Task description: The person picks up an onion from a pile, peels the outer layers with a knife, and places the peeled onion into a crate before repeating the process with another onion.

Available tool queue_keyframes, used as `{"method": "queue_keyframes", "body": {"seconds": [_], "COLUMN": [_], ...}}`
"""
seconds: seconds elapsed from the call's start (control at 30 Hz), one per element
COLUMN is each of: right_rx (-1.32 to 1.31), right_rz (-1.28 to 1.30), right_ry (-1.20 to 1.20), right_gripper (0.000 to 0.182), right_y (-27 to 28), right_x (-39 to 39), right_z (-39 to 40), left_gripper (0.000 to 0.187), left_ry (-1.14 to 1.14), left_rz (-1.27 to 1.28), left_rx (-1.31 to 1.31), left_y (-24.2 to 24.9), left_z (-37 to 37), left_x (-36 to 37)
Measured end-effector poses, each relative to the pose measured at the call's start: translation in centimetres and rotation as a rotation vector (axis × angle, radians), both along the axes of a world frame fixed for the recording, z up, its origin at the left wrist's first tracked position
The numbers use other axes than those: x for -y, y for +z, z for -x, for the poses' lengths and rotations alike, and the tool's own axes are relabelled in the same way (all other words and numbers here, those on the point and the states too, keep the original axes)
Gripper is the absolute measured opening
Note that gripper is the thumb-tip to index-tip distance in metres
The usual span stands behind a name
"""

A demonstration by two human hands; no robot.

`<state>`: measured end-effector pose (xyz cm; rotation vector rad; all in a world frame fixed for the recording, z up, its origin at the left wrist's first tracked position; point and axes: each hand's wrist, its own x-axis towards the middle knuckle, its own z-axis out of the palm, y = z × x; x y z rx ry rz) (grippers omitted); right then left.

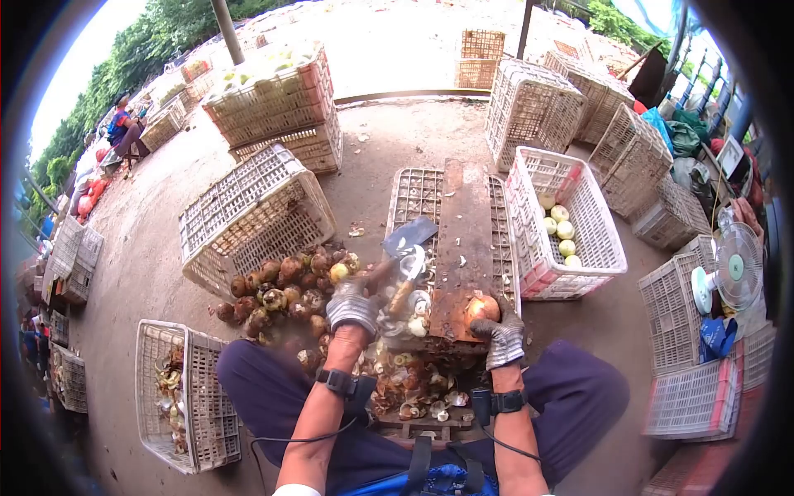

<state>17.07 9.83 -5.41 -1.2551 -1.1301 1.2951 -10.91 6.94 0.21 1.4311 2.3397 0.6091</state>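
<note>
My left hand (351,312), in a striped work glove, is closed around the handle of a cleaver. The cleaver's wide dark blade (411,236) lies over the grid crate beside the plank. At the near end of the stained wooden plank (463,215), my right hand (500,335), also gloved, grips a brown-skinned onion (481,309). A heap of unpeeled onions (289,285) spills out left of my left hand. Between my knees lie onion scraps and skins (409,380). A short wooden stick-like piece (401,296) sits close to my left hand, slightly blurred.
A white crate (571,174) with several peeled onions stands right of the plank. A tipped crate (248,215) is behind the heap; another (190,397) with scraps lies at left. Stacked crates (273,99) stand farther back. A fan (736,269) is at far right, a seated person (124,132) far left.
</note>
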Motion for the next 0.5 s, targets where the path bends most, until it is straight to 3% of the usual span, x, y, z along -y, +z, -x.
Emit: {"method": "queue_keyframes", "body": {"seconds": [0.13, 0.23, 0.27, 0.37, 0.4, 0.5], "right_rx": [0.397, 0.405, 0.626, 0.655, 0.633, 0.767], "right_rz": [0.014, -0.009, -0.086, -0.18, -0.099, -0.27], "right_ry": [-0.017, -0.019, 0.028, 0.113, 0.116, 0.087], "right_gripper": [0.077, 0.084, 0.089, 0.09, 0.092, 0.094], "right_y": [-0.6, -1.9, -4.2, -6.2, -5.3, -4.7], "right_x": [-1.1, -1.3, -1.8, -2.6, -2.5, -2.4], "right_z": [-0.8, 0.0, -0.4, -0.2, -0.1, 0.3], "left_gripper": [0.044, 0.032, 0.03, 0.028, 0.027, 0.026], "left_ry": [-0.151, -0.302, -0.302, -0.272, -0.245, -0.267], "left_rz": [0.13, 0.256, 0.194, 0.065, 0.113, 0.124], "left_rx": [-0.238, -0.336, -0.316, -0.352, -0.356, -0.347], "left_y": [-1.7, -3.3, -3.9, -5.7, -5.9, -6.0], "left_z": [0.5, 0.4, 0.3, 0.3, 0.2, 0.5], "left_x": [-4.4, -7.5, -7.5, -7.4, -7.7, -8.4]}}
